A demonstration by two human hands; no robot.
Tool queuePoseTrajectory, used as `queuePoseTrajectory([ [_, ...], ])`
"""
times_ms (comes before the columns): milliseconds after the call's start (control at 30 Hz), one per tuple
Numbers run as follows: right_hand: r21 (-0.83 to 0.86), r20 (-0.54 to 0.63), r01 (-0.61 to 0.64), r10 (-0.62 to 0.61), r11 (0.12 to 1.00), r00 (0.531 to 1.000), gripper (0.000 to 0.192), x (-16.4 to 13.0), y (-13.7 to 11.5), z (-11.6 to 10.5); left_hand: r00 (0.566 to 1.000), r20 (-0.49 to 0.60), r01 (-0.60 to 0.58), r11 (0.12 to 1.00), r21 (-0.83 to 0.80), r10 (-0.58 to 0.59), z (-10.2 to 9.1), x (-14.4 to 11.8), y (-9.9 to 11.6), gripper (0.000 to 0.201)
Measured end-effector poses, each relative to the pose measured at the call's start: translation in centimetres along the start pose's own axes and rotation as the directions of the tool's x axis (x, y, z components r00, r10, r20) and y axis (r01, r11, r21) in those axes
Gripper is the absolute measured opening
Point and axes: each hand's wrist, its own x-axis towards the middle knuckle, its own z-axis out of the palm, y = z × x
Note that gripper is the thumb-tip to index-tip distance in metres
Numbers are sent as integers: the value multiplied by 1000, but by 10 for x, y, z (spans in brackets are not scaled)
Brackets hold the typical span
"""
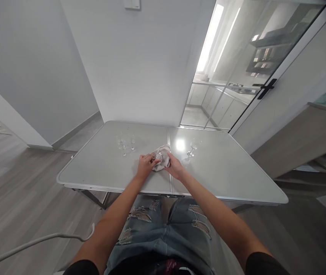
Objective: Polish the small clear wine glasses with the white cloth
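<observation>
Two hands at table (237, 179) | left hand (145, 165) grips glass (157, 155) | right hand (175, 166) clasps cloth (164, 160)

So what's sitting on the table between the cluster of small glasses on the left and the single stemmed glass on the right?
In the head view, the grey cloth lies between the small glasses and the stemmed glass, with the left hand and right hand on it around another glass.

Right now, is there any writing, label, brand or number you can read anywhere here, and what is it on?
None can be read.
The cloth between the left hand and right hand, and the glass they hold, show no lettering.
The glasses and wine glass on the table bear no marks.
Items on the shelf behind the glass door are too blurred.
</observation>
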Motion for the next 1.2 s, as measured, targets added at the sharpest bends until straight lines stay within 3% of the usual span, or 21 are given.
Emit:
queuePoseTrajectory([
  [100,36,-156,55,-49,998,987,51,-5,18,12,1000,-11,21,1000,0,-21,0,1,-1,34],
  [200,-200,-269,125,-177,972,947,47,-10,28,18,995,-43,83,996,-32,-85,1,3,-1,34],
  [267,-398,-243,212,-325,893,914,44,-15,29,20,994,-47,99,993,-59,-102,1,4,-1,34],
  [333,-569,-146,324,-481,756,864,45,-22,24,22,996,-36,79,994,-70,-82,1,4,0,32],
  [400,-722,15,412,-583,556,813,49,-28,16,24,998,-25,52,996,-68,-54,1,4,1,31],
  [500,-870,279,453,-563,195,778,55,-30,-1,24,999,-33,32,998,-60,-34,1,3,0,32],
  [567,-891,389,453,-501,6,773,57,-26,-14,23,998,-48,27,998,-50,-29,3,3,-2,30],
  [667,-851,518,500,-400,-158,756,56,-15,-32,23,1000,-22,-15,1000,11,15,8,2,-5,22],
  [767,-795,606,552,-305,-250,735,47,-4,-45,26,996,28,-85,994,75,83,11,2,-4,18],
  [833,-787,612,545,-258,-291,747,39,4,-53,29,993,40,-113,989,91,110,10,2,-2,18],
  [933,-828,542,491,-163,-269,825,34,15,-63,34,987,70,-151,983,106,145,7,1,1,19],
  [1067,-960,273,273,-3,-65,962,32,37,-75,32,978,112,-191,974,124,177,6,0,4,18],
  [1133,-974,195,190,29,121,980,29,48,-78,24,976,116,-197,973,123,183,7,0,5,19],
  [1200,-894,156,128,32,428,987,27,58,-79,13,974,122,-205,971,121,191,6,-1,6,23],
])
